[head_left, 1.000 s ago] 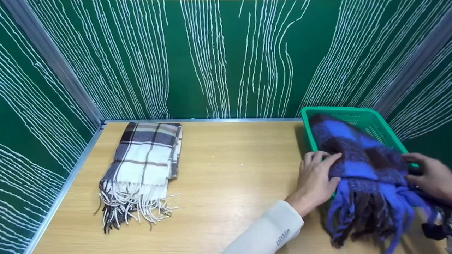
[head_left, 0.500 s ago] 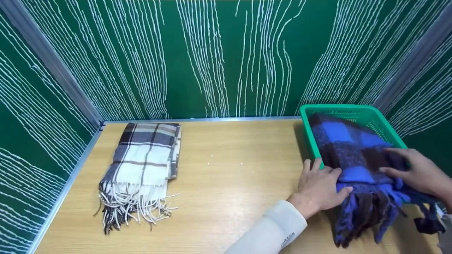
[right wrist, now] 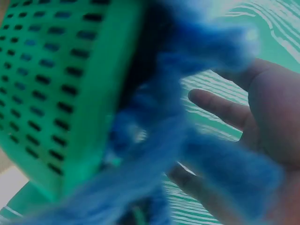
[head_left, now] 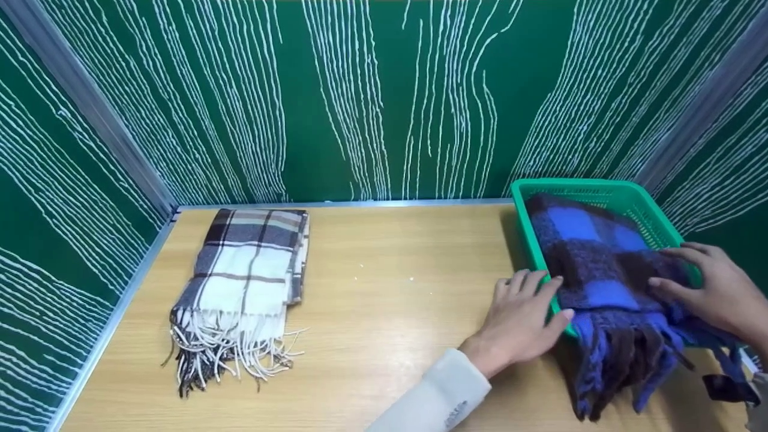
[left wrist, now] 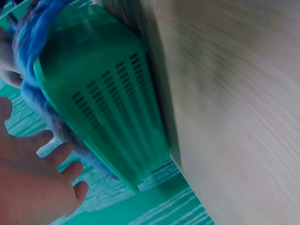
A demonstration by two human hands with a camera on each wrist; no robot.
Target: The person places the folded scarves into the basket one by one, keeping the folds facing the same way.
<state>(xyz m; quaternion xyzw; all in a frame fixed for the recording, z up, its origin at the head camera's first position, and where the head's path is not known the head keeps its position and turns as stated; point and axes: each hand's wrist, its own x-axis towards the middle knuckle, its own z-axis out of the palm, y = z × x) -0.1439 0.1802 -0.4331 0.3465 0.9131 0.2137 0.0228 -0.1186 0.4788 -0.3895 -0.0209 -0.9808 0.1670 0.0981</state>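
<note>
A blue and dark-brown checked scarf [head_left: 606, 258] lies folded in the green plastic basket [head_left: 522, 210], its fringe hanging over the near rim. My left hand [head_left: 519, 318] is at the basket's left rim beside the scarf, fingers loosely spread; in the left wrist view the hand [left wrist: 37, 173] shows a gap to the basket wall [left wrist: 112, 98]. Over the scarf's right side is my right hand [head_left: 720, 291], thumb and fingers apart; whether it touches the cloth I cannot tell. Blurred blue fringe [right wrist: 159, 126] partly covers the right hand [right wrist: 276, 122] in the right wrist view.
A white, grey and brown checked scarf [head_left: 243, 264] lies folded on the left of the wooden table [head_left: 384, 342], fringe toward me. Green panels [head_left: 396, 108] with white wavy lines stand behind and at both sides. Small white specks dot the tabletop.
The blue scarf has settled lower and flatter in the basket. My right hand has come leftward over the scarf's edge. My left hand has drawn back left, off the cloth, to the rim.
</note>
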